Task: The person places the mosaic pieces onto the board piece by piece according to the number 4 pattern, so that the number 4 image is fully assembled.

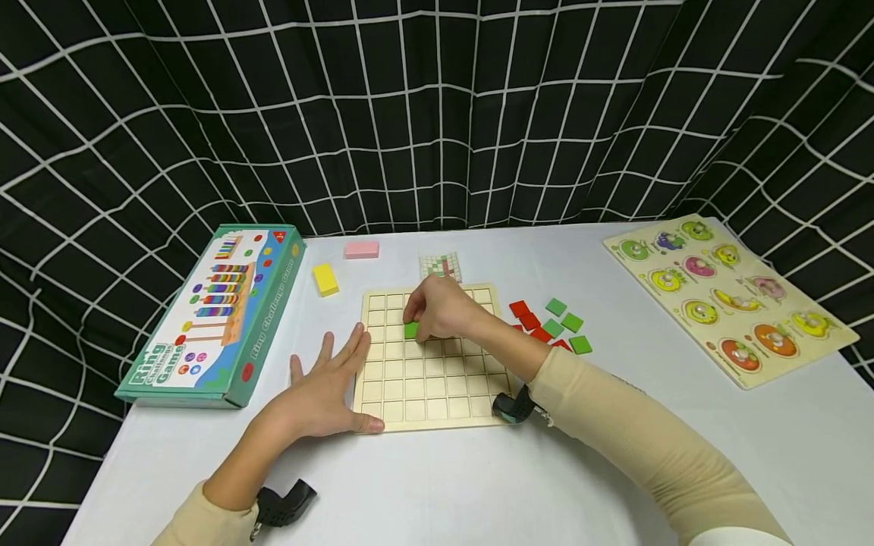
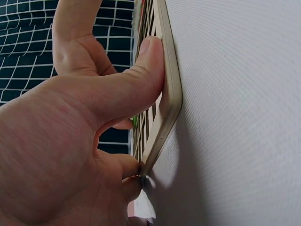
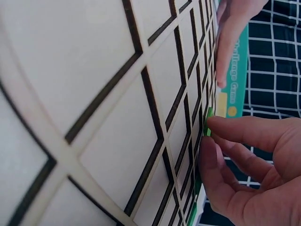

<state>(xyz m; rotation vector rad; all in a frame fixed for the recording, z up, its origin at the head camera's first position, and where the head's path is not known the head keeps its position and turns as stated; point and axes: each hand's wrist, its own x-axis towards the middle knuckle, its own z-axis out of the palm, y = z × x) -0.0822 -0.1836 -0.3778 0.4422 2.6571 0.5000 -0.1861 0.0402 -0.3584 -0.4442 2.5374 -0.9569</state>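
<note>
Nearest the viewer, a beige sleeve [image 1: 205, 523] was worn on the left arm, with a small black camera [image 1: 287, 504] strapped at the wrist; a matching sleeve covered the right arm, which was stretched across the white worktop [image 1: 437, 485]. Of the two hands, the left [image 1: 321, 390] was spread with its fingers fanned out: its thumb was laid on the near left corner of a pale wooden grid board [image 1: 414, 390], and its foremost fingertips were rested at the left edge. A long green box [image 1: 205, 326] printed with "Ring Challenge Game" was placed well to the left of the board. Over the far left part of the grid, a green tile [image 1: 411, 331] was pinched between the thumb and forefinger of the right hand [image 1: 444, 307]. In the right wrist view the tile was seen edge-on, close to the grid; whether it was seated in a square cannot be told. Just beside the right edge of the board, red tiles [image 1: 529, 321] and loose green tiles [image 1: 572, 322] were scattered together. Farther right, a fruit puzzle [image 1: 740, 273] was laid at a slant. Beyond the board, a small patterned card [image 1: 440, 267] was set near its far edge, while a yellow block [image 1: 325, 280] and a pink block [image 1: 361, 250] were left nearer the box. The whole worktop was backed by black cloth [image 1: 437, 114] crossed with white lines.
</note>
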